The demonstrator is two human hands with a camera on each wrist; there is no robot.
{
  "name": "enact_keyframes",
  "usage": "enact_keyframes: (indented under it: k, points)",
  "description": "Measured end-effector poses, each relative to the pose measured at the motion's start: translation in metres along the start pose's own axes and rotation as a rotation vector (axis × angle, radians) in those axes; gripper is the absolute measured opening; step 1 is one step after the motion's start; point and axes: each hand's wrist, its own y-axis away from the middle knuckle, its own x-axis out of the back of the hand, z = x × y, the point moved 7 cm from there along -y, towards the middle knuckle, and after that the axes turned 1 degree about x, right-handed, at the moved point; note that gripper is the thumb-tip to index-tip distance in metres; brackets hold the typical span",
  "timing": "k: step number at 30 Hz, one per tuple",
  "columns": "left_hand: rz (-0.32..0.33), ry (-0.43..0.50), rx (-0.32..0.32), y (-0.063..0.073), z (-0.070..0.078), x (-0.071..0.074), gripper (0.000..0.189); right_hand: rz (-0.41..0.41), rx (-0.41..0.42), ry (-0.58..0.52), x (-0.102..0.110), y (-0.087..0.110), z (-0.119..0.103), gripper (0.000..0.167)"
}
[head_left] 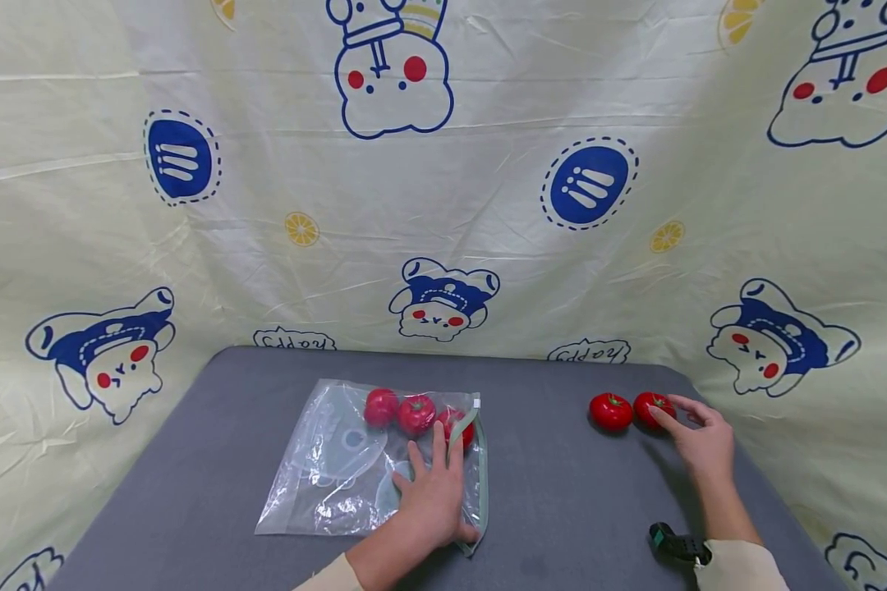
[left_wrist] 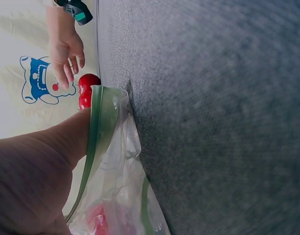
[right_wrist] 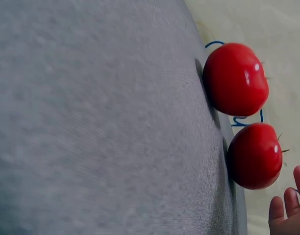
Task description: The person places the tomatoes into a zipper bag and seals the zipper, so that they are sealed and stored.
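Clear zip bag (head_left: pixel 306 501) lying flat, green-edged mouth at its 3 o'clock. Three bagged tomatoes (head_left: pixel 416 416), red, rowed from 12 to 2. Two loose tomatoes (head_left: pixel 609 414), red, glossy, green-stemmed, just beside each other, at bag's 3 o'clock.

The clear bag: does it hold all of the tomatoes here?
No, two tomatoes sit outside the clear bag, on the grey table near the right hand.

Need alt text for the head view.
A person's left hand lies over a clear zip bag holding three red tomatoes on a gray table; the right hand reaches to two loose tomatoes. Behind hangs a cartoon-print sheet.
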Motion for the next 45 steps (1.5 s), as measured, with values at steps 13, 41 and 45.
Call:
enact_keyframes:
  k: [13, 41, 45]
  points:
    - [0.053, -0.011, -0.028, 0.005, 0.000, 0.002, 0.126, -0.169, -0.056, -0.001, -0.012, -0.023, 0.017, 0.085]
    - [0.032, 0.000, -0.021, 0.003, 0.000, 0.003, 0.126, -0.250, -0.126, -0.034, -0.021, -0.027, 0.026, 0.095]
    - [0.028, 0.001, -0.019, 0.003, 0.000, 0.003, 0.125, -0.240, -0.135, -0.031, -0.021, -0.027, 0.027, 0.096]
